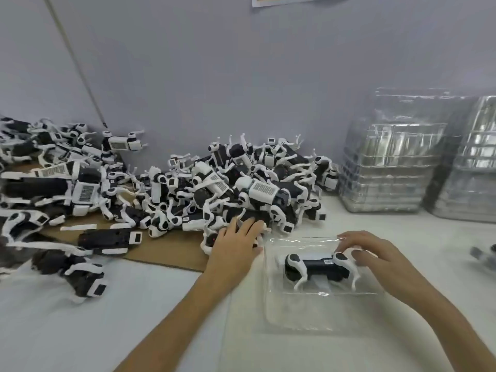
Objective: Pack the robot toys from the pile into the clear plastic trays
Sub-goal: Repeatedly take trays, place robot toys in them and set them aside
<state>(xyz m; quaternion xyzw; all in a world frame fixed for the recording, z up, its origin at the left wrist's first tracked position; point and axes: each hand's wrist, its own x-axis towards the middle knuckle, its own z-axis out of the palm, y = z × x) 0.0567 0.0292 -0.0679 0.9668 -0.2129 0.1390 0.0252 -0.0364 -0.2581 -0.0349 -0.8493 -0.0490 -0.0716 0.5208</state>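
Observation:
A big pile of black-and-white robot dog toys (220,183) spreads along the wall from the left to the middle. A clear plastic tray (300,310) lies on the white table in front of me. One robot dog toy (319,268) lies on its side in the tray's upper part. My right hand (375,253) has curled fingers on the toy's right end, at its front leg. My left hand (236,242) reaches into the near edge of the pile, fingers spread over a black toy there; whether it grips the toy is hidden.
Two tall stacks of clear trays (389,162) (472,162) stand at the back right against the wall. Brown cardboard (171,251) lies under the pile. More toys (80,277) lie loose at the left. A dark, blurred object (483,253) sits at the right edge.

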